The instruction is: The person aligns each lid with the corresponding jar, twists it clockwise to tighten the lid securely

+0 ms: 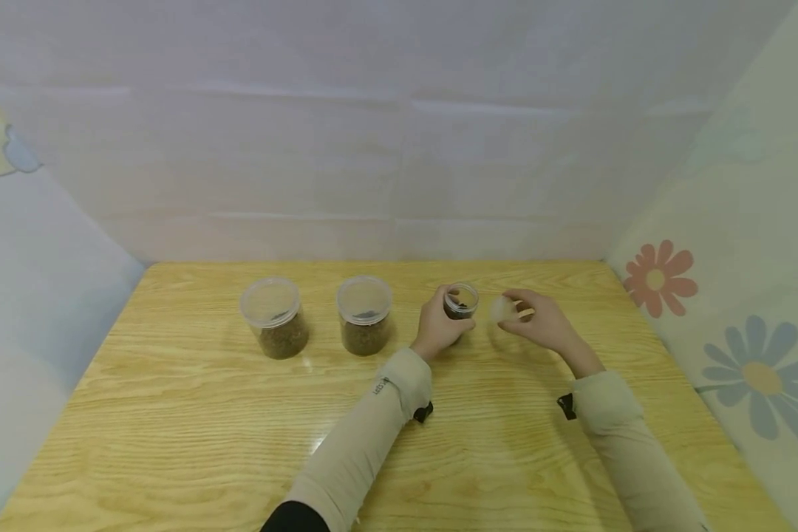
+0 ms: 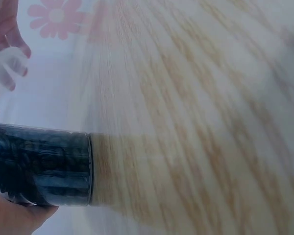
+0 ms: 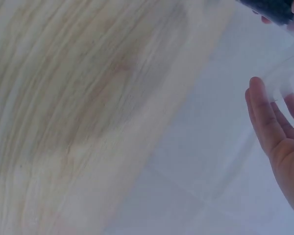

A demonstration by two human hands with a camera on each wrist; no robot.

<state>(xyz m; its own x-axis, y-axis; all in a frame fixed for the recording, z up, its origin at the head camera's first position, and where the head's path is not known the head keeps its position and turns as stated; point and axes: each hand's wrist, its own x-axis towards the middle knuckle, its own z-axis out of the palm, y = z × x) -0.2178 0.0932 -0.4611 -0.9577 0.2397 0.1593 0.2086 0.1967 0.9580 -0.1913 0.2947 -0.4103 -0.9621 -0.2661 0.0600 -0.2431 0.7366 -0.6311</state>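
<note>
My left hand (image 1: 439, 323) grips a small clear jar (image 1: 461, 295) with dark contents, its top uncovered. In the left wrist view the jar (image 2: 44, 164) appears sideways, with fingers and thumb around its upper part and its base near the wood. To the right, my right hand (image 1: 539, 318) pinches a round translucent lid (image 1: 502, 310) by its edge, held apart from the jar. The right wrist view shows the lid (image 3: 286, 73) at the fingers of that hand (image 3: 279, 132), partly cut off by the frame.
Two larger clear jars with brown contents, a left one (image 1: 284, 336) and a middle one (image 1: 366, 332), stand lidded left of my hands. They rest on a wooden table (image 1: 193, 436). A pale cloth wall (image 1: 399, 170) rises behind, with a flower-printed one (image 1: 765, 377) at the right.
</note>
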